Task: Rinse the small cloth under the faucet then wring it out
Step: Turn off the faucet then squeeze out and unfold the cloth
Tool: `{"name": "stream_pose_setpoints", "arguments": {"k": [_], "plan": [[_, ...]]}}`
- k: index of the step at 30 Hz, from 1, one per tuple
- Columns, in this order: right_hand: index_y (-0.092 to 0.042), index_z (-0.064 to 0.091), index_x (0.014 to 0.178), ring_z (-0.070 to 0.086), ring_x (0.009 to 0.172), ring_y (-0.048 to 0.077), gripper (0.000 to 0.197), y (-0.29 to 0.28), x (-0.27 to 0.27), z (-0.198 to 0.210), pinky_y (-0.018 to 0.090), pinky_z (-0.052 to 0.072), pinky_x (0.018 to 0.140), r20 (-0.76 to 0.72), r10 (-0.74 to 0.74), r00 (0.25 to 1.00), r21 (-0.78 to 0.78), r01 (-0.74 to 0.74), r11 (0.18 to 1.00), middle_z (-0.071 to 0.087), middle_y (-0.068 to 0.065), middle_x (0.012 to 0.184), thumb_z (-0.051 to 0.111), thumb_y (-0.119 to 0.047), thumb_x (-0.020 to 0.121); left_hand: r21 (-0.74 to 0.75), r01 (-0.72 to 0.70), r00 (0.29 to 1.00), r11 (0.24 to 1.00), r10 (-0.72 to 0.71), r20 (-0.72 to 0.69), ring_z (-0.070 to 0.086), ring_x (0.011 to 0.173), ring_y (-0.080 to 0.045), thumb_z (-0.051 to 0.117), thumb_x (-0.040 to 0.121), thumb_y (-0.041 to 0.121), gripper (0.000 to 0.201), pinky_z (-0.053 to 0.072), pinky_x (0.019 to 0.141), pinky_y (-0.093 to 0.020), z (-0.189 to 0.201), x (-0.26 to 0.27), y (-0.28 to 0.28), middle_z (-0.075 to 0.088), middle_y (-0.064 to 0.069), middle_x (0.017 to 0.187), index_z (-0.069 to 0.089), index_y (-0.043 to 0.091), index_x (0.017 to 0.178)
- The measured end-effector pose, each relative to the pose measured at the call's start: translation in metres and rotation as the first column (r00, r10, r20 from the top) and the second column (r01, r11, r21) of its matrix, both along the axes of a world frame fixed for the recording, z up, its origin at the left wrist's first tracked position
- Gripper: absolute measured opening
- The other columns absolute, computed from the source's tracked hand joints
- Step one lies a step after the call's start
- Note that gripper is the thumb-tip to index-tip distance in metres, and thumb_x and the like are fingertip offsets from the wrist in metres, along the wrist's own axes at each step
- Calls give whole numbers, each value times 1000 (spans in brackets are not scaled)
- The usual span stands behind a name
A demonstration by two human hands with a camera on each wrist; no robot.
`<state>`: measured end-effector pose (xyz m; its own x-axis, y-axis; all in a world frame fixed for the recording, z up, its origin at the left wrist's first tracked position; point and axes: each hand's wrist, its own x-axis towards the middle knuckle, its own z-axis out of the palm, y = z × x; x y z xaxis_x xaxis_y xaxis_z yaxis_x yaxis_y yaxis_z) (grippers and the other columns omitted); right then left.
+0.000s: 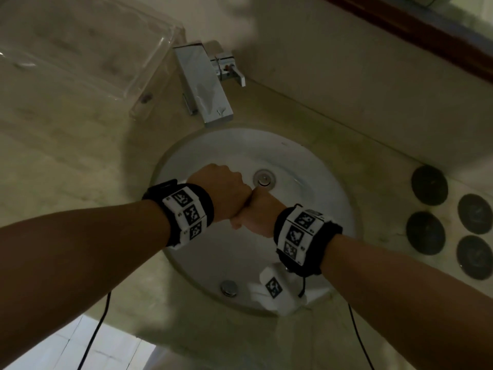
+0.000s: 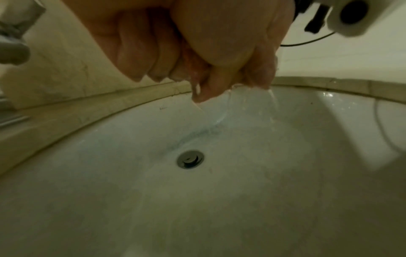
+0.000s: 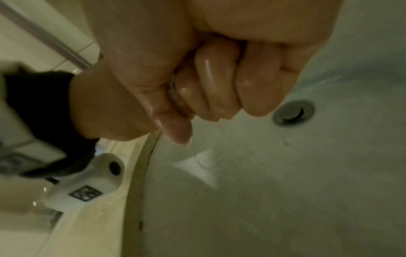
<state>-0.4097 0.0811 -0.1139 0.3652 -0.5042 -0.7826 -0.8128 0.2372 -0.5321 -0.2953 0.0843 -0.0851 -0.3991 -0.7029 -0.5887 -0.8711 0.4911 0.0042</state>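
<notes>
The main risk we see from here is an uneven wring: both fists are pressed together over the basin [image 1: 306, 166], so if the two hands twist the same way or loosen at once, the small cloth [image 2: 259, 74] could hold its water or slip out and drop toward the drain [image 2: 190, 159]. A second risk is splashing, since water already streams from the bundle in thin threads, and a hard squeeze held too near the rim could send some onto the surface [image 1: 80, 161] rather than into the bowl (the faucet [image 1: 205, 86] shows no stream in the head view, so we judge the rinse to be done). As for the cloth, it is almost wholly buried: our left hand [image 1: 226, 193] and right hand [image 1: 260, 213] meet knuckle to knuckle above the middle of the basin, near the drain, and all fingers [image 3: 211, 90] are curled tight around the wad. From the left wrist view only a pale, pinkish fringe pokes out below the fingertips, dripping; from the right wrist view a small wet fold shows between thumb and forefinger.
</notes>
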Motion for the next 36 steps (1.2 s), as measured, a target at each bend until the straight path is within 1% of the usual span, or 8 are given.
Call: {"name": "stream_pose_setpoints", "arguments": {"k": [9,15,18,21,25,30,33,36], "plan": [[-22,32,37,19,32,13,56,11,-13,-5,21,17,40,184,-279,942,362,199,911,27,-1,39,62,3,77,-66,119,991,991,-122,-56,49,60,-24,34,101,27,26,38,57,-32,-5,6,6,66,-5,81,56,13,98],[-21,46,41,40,32,5,47,-2,-13,6,17,32,37,253,-215,943,57,208,977,44,-9,36,71,-1,74,-73,-209,970,975,197,-140,49,63,-24,45,93,39,24,40,58,-33,-6,15,-1,47,0,71,57,18,98],[-14,60,79,53,45,1,20,-14,-21,18,17,41,45,314,-234,920,-58,265,963,59,-9,55,76,-3,73,91,-430,835,898,434,-339,57,71,-22,67,78,53,39,46,62,-33,-9,26,-1,54,3,76,49,24,97],[-9,60,105,58,62,16,32,-22,-29,26,33,51,57,374,-312,873,-94,370,924,64,7,77,75,-18,79,277,-518,657,809,584,-476,60,74,-18,76,67,58,57,50,67,-34,-8,32,4,60,5,82,46,24,101],[-5,58,108,62,71,23,27,-27,-29,33,39,55,64,480,-382,790,-128,494,860,63,12,81,70,-9,84,477,-543,375,691,708,-598,68,79,-16,73,71,56,46,55,73,-33,-8,36,8,70,5,87,54,27,101],[-2,51,112,65,72,15,33,-31,-28,32,31,55,64,560,-493,666,-24,608,794,64,9,86,61,12,84,721,-451,-36,526,797,-604,73,83,-35,70,73,45,50,57,82,-56,-2,46,13,75,-18,94,60,11,109],[0,55,111,65,66,-1,28,-29,-24,34,21,54,60,550,-470,691,-123,623,772,63,5,96,65,3,85,712,-495,-92,497,785,-612,74,82,-34,63,85,35,42,57,82,-55,2,49,12,73,-22,95,61,0,109],[-4,59,107,68,75,7,34,-22,-18,36,25,58,63,525,-404,749,-201,570,797,64,2,100,73,-21,81,711,-516,-126,478,778,-615,74,86,-26,57,95,28,32,60,82,-44,-2,52,15,73,-21,98,64,-2,106]]}}
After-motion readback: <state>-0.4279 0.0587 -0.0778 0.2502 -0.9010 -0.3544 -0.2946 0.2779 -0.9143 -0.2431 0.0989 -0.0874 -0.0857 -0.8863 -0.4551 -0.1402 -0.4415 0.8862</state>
